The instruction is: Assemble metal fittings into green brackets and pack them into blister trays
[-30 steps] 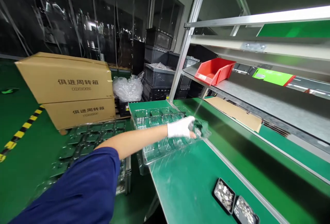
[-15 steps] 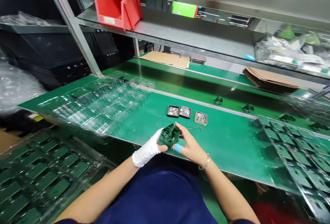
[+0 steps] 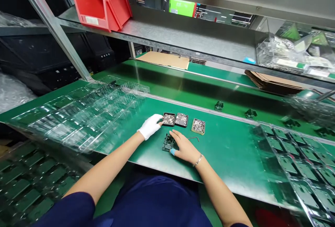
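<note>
A dark green part (image 3: pixel 168 142) lies on the green table, and my right hand (image 3: pixel 184 147) grips its right side, with blue tape on the thumb. My left hand (image 3: pixel 150 126), in a white glove, reaches to the left edge of a small black tray (image 3: pixel 168 124) of metal pieces; its fingertips are at the tray and whether they pinch anything is too small to tell. A second black tray (image 3: pixel 181 119) touches the first. Further right is a yellowish tray (image 3: pixel 198 126) of small metal pieces. A hex key (image 3: pixel 195 137) lies just beyond my right hand.
Clear plastic trays (image 3: pixel 86 115) cover the table's left side. Trays of green parts (image 3: pixel 305 169) stand at the right. Several green parts, one a small piece (image 3: pixel 219 106), line the back strip. A red bin (image 3: pixel 102 7) sits on the shelf above.
The green part has gone from between both hands down onto the table. My left hand has let go of it and moved up and left to the black tray. The view has shifted slightly.
</note>
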Tool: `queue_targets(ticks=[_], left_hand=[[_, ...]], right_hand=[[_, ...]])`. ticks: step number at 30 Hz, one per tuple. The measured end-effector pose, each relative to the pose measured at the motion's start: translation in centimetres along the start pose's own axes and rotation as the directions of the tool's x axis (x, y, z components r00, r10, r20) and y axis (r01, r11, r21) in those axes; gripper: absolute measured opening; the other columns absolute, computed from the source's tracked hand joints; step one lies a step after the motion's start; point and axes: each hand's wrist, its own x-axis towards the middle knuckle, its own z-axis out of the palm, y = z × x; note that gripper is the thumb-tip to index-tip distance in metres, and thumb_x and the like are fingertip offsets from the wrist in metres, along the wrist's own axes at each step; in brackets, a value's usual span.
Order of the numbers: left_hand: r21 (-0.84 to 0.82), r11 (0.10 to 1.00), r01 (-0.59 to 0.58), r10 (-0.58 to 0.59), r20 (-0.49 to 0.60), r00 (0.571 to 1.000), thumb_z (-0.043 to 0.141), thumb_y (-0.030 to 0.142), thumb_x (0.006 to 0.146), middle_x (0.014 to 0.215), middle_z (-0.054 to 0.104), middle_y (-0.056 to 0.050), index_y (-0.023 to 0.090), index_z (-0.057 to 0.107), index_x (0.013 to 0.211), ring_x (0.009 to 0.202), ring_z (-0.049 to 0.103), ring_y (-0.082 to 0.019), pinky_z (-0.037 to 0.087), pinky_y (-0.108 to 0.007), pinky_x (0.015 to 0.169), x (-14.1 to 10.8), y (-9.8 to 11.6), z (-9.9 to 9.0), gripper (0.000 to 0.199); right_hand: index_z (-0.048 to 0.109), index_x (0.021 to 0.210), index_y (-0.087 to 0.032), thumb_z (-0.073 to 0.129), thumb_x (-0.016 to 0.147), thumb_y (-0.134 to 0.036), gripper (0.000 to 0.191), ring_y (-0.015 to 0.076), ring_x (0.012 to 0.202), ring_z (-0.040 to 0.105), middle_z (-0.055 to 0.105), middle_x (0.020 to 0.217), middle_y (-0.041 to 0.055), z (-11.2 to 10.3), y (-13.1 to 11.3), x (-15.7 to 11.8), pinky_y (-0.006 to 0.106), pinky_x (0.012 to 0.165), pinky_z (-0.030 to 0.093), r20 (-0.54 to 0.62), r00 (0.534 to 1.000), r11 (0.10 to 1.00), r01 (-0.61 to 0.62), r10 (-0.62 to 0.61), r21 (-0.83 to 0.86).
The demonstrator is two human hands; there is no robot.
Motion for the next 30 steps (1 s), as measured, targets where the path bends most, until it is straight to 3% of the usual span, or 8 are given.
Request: queue_targets(ticks=[3, 7, 10, 13, 19, 24, 27, 30], left_hand=[[0.059, 0.997, -0.058, 0.054, 0.069, 0.996, 0.051, 0.02, 0.083, 0.126, 0.061, -0.006, 0.019, 0.06, 0.115, 0.119, 0.053, -0.02, 0.041, -0.033, 0.104, 2.0, -0.2, 1.6, 0.034], [0.144, 0.985, -0.093, 0.077, 0.116, 0.99, 0.046, 0.024, 0.087, 0.123, 0.062, -0.005, 0.021, 0.06, 0.117, 0.113, 0.056, -0.019, 0.044, -0.032, 0.098, 3.0, -0.4, 1.6, 0.033], [0.214, 0.971, -0.102, 0.069, 0.153, 0.986, 0.044, 0.028, 0.088, 0.111, 0.066, -0.007, 0.021, 0.066, 0.103, 0.104, 0.059, -0.022, 0.046, -0.033, 0.091, 4.3, 0.0, 1.0, 0.028], [0.26, 0.956, -0.136, 0.075, 0.233, 0.97, 0.05, 0.027, 0.084, 0.092, 0.069, -0.008, 0.02, 0.07, 0.083, 0.092, 0.062, -0.023, 0.047, -0.032, 0.081, 5.7, 0.9, 1.2, 0.022], [0.31, 0.94, -0.145, 0.045, 0.308, 0.95, 0.053, 0.018, 0.076, 0.076, 0.067, -0.01, 0.017, 0.068, 0.069, 0.079, 0.063, -0.024, 0.045, -0.033, 0.071, 6.6, 1.7, 2.0, 0.016], [0.268, 0.961, -0.073, 0.008, 0.234, 0.972, 0.048, 0.025, 0.083, 0.085, 0.065, -0.007, 0.019, 0.067, 0.08, 0.082, 0.061, -0.021, 0.045, -0.03, 0.071, 6.2, 0.8, 1.0, 0.02], [0.192, 0.981, -0.042, 0.01, 0.165, 0.986, 0.044, 0.029, 0.087, 0.086, 0.062, -0.005, 0.019, 0.065, 0.084, 0.084, 0.059, -0.019, 0.046, -0.028, 0.074, 5.0, 0.8, -0.3, 0.023], [0.071, 0.996, -0.048, 0.039, 0.126, 0.991, 0.04, 0.031, 0.09, 0.084, 0.061, -0.003, 0.018, 0.061, 0.083, 0.082, 0.058, -0.016, 0.047, -0.026, 0.074, 2.6, 2.3, -1.3, 0.026]], right_hand=[[0.024, 0.147, -0.02, 0.056, 0.082, -0.026, 0.073, 0.0261, 0.137, 0.032, 0.031, 0.15, 0.0127, -0.4, 1.3, -1.0, 0.047, 0.111, 0.032, -0.126, 0.991, 0.999, -0.036, 0.038, 0.019], [0.052, 0.127, -0.016, 0.048, 0.087, -0.019, 0.04, 0.0255, 0.118, 0.052, 0.058, 0.125, 0.0141, -0.6, 4.5, -2.5, 0.048, 0.102, 0.042, -0.144, 0.979, 0.986, -0.154, 0.143, -0.068], [0.063, 0.108, -0.017, 0.045, 0.087, -0.013, 0.028, 0.0239, 0.105, 0.057, 0.063, 0.11, 0.0124, 0.0, 6.5, -3.0, 0.046, 0.094, 0.046, -0.186, 0.971, 0.977, -0.174, 0.149, -0.125], [0.064, 0.103, -0.017, 0.044, 0.089, -0.016, 0.024, 0.0233, 0.099, 0.057, 0.063, 0.104, 0.0117, 0.2, 7.4, -3.1, 0.043, 0.089, 0.048, -0.229, 0.958, 0.971, -0.203, 0.17, -0.127], [0.062, 0.103, -0.018, 0.042, 0.09, -0.019, 0.024, 0.0251, 0.101, 0.056, 0.062, 0.104, 0.0123, 0.5, 7.6, -3.3, 0.046, 0.089, 0.048, -0.272, 0.941, 0.967, -0.236, 0.203, -0.094], [0.062, 0.104, -0.02, 0.042, 0.09, -0.021, 0.024, 0.0253, 0.103, 0.056, 0.062, 0.105, 0.0117, 0.7, 7.6, -3.7, 0.047, 0.092, 0.047, -0.306, 0.925, 0.971, -0.241, 0.225, -0.014], [0.063, 0.101, -0.021, 0.044, 0.089, -0.024, 0.022, 0.0255, 0.104, 0.057, 0.063, 0.104, 0.0109, -0.4, 6.6, -3.6, 0.048, 0.093, 0.046, -0.375, 0.887, 0.963, -0.254, 0.271, 0.094], [0.063, 0.099, -0.023, 0.048, 0.088, -0.029, 0.019, 0.0231, 0.101, 0.059, 0.065, 0.103, 0.0086, -2.0, 4.2, -2.5, 0.043, 0.092, 0.047, -0.425, 0.828, 0.918, -0.246, 0.366, 0.311]])
